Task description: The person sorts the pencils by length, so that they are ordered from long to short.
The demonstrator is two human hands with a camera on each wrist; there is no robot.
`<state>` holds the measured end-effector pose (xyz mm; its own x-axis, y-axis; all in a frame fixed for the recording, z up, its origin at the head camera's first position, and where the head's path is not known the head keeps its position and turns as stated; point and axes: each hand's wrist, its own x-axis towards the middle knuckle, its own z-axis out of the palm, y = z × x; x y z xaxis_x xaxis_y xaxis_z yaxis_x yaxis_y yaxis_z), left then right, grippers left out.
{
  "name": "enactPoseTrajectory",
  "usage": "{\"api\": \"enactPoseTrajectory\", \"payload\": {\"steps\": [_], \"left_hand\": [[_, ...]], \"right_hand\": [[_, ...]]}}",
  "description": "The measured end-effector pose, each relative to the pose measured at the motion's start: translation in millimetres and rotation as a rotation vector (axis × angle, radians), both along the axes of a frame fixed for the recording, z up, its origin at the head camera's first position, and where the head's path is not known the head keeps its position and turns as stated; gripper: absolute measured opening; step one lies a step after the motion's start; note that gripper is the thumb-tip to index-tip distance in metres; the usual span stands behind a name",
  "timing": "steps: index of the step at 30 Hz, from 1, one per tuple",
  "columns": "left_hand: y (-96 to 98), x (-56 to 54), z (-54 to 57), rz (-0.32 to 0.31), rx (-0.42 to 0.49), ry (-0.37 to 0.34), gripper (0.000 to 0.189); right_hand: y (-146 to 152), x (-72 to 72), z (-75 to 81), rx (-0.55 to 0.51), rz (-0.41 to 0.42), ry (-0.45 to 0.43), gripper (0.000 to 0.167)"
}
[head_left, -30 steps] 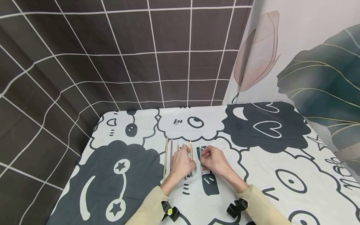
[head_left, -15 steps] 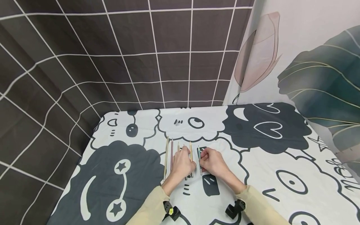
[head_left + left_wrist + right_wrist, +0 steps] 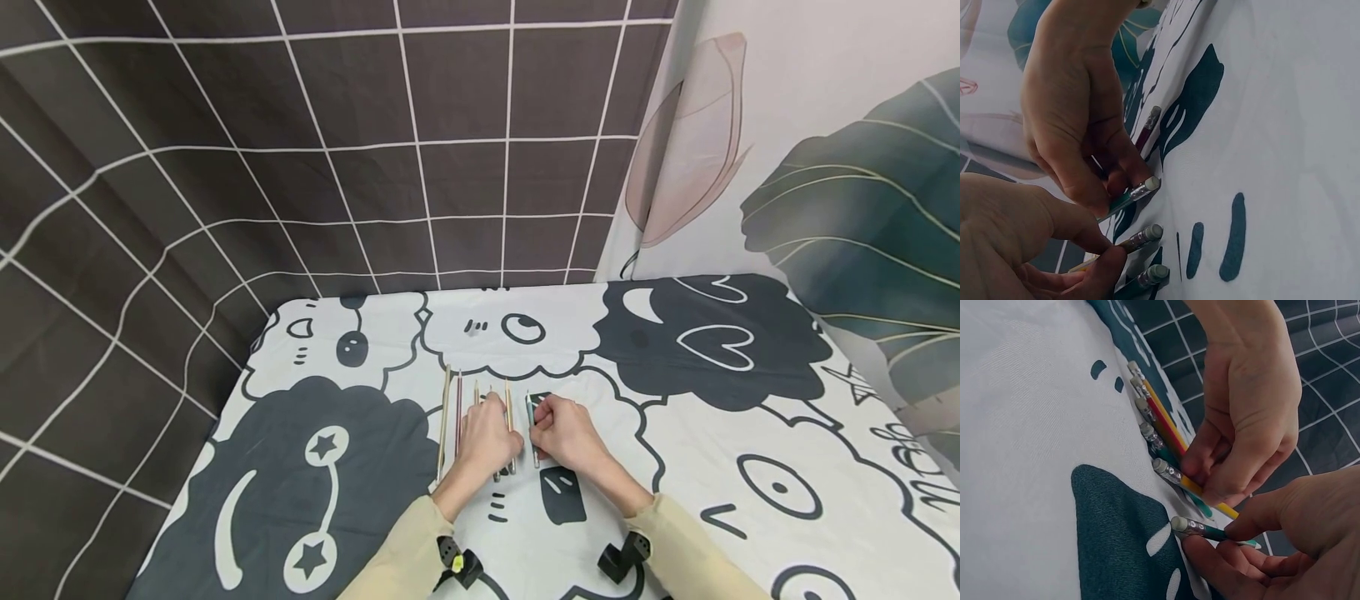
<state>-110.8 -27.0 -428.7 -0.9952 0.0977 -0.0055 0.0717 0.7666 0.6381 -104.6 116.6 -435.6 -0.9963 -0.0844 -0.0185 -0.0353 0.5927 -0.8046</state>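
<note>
My left hand (image 3: pixel 487 437) pinches a yellow pencil (image 3: pixel 1190 485) between thumb and fingertips, close to its eraser end. Just to the right, my right hand (image 3: pixel 567 433) holds a green pencil (image 3: pixel 1212 532) by thumb and fingers, its pale eraser pointing toward me. A small gap separates these two pencils. Left of them, more pencils lie side by side on the cloth, including a red pencil (image 3: pixel 1161 419) and a dark green pencil (image 3: pixel 1161 449). My left hand covers part of this row in the head view. Beyond the right hand, the left wrist view shows a dark red pencil (image 3: pixel 1146 134).
A white cloth (image 3: pixel 600 567) with dark cartoon prints covers the surface. A dark grid-patterned curtain (image 3: pixel 465 92) hangs behind and at the left, and a leaf-printed curtain (image 3: pixel 862 208) hangs at the right. Each wrist wears a small black camera (image 3: pixel 624 557).
My right hand has shifted slightly left, bringing the green pencil closer to the yellow one. My left hand has stayed nearly in place.
</note>
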Motion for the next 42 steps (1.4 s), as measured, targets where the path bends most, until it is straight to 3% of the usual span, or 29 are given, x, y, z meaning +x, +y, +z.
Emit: {"api": "enactPoseTrajectory", "payload": {"steps": [18, 24, 29, 42], "left_hand": [[1.6, 1.2, -0.4, -0.016, -0.022, -0.019, 0.021], [3.8, 2.8, -1.1, -0.039, -0.031, 0.002, 0.028], [4.3, 2.9, -0.8, -0.057, -0.044, 0.024, 0.018], [3.4, 3.7, -0.6, -0.081, -0.024, 0.037, 0.014]], "right_hand": [[-1.6, -1.0, 0.1, 0.013, 0.006, -0.062, 0.011], [-1.9, -0.6, 0.0, 0.031, 0.007, -0.061, 0.01], [-2.8, -0.8, -0.1, 0.036, 0.011, -0.061, 0.01], [-5.3, -3.5, 1.9, 0.07, 0.012, -0.058, 0.008]]}}
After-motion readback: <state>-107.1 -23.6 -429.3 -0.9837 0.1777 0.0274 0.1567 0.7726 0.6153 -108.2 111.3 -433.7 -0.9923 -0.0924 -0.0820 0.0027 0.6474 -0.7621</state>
